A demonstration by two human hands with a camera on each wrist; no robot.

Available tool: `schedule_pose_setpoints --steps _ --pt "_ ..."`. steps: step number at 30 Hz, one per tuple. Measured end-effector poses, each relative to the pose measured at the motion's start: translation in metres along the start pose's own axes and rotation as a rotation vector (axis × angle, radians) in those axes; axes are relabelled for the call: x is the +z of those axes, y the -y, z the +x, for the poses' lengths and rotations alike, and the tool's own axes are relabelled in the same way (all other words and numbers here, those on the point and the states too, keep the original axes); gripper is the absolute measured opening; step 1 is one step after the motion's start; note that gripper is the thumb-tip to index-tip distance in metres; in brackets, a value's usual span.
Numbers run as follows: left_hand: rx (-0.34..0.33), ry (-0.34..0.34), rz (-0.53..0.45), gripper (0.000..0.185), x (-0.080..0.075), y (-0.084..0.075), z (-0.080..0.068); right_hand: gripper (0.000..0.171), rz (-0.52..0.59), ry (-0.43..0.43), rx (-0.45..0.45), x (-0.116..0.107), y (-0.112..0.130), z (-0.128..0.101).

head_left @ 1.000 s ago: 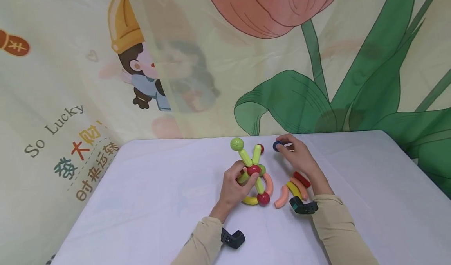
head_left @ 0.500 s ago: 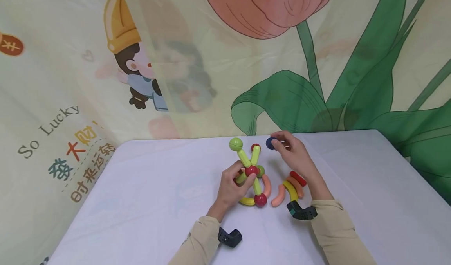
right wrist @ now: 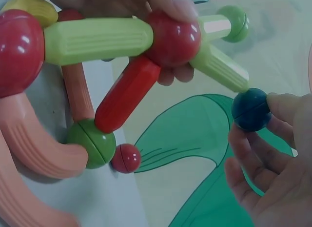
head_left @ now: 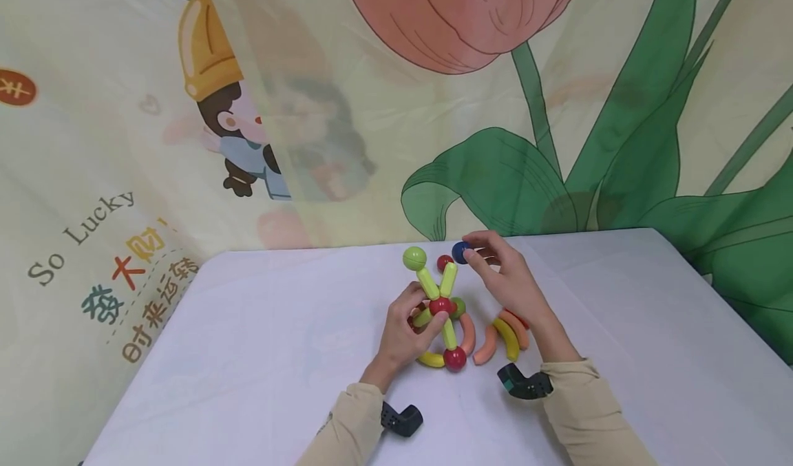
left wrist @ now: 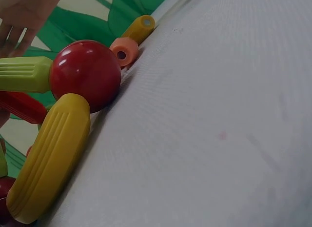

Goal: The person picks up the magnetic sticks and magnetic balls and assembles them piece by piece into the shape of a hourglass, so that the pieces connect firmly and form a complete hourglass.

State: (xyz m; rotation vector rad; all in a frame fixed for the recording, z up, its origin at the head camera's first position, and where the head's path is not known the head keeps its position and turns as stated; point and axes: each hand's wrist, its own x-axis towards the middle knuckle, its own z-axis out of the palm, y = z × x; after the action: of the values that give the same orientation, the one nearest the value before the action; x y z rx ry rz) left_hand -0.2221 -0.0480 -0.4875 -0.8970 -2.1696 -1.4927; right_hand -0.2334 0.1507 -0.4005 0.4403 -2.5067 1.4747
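Head view first: left hand point(head_left: 405, 328) grips the middle of a half-built toy figure of green plastic rods and red balls point(head_left: 441, 301), standing on the white cloth-covered table point(head_left: 260, 356). Right hand point(head_left: 504, 277) pinches a small dark blue plastic ball point(head_left: 460, 251) between fingertips, just beside the tip of the upper right green rod but apart from it. Loose curved plastic sticks in orange, yellow and red point(head_left: 504, 332) lie near the right wrist, unused.

Left wrist view shows a glossy red ball point(left wrist: 85, 73) joined to a ribbed yellow curved stick point(left wrist: 48, 158) resting on the cloth; the hand's grasp cannot be told here.

Right wrist view shows the blue ball point(right wrist: 251, 110) held in fingertips point(right wrist: 285, 105), close to a green rod end point(right wrist: 222, 68).

Judging by this, the figure is partly assembled; the blue ball and spare sticks remain to attach
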Motion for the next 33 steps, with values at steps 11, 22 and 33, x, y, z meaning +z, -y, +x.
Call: schedule_pose_setpoints --steps 11,22,33 --pt "0.014 0.011 0.004 0.025 0.0 0.001 0.0 0.037 0.014 0.022 -0.038 0.005 0.008 -0.002" --pt "0.023 0.0 0.029 0.024 0.001 0.0 0.002 0.038 0.041 0.078 -0.035 -0.002 0.006 -0.001" --pt "0.005 0.009 0.008 0.022 0.002 0.0 0.002 0.037 -0.015 0.053 0.018 -0.014 -0.002 -0.002"
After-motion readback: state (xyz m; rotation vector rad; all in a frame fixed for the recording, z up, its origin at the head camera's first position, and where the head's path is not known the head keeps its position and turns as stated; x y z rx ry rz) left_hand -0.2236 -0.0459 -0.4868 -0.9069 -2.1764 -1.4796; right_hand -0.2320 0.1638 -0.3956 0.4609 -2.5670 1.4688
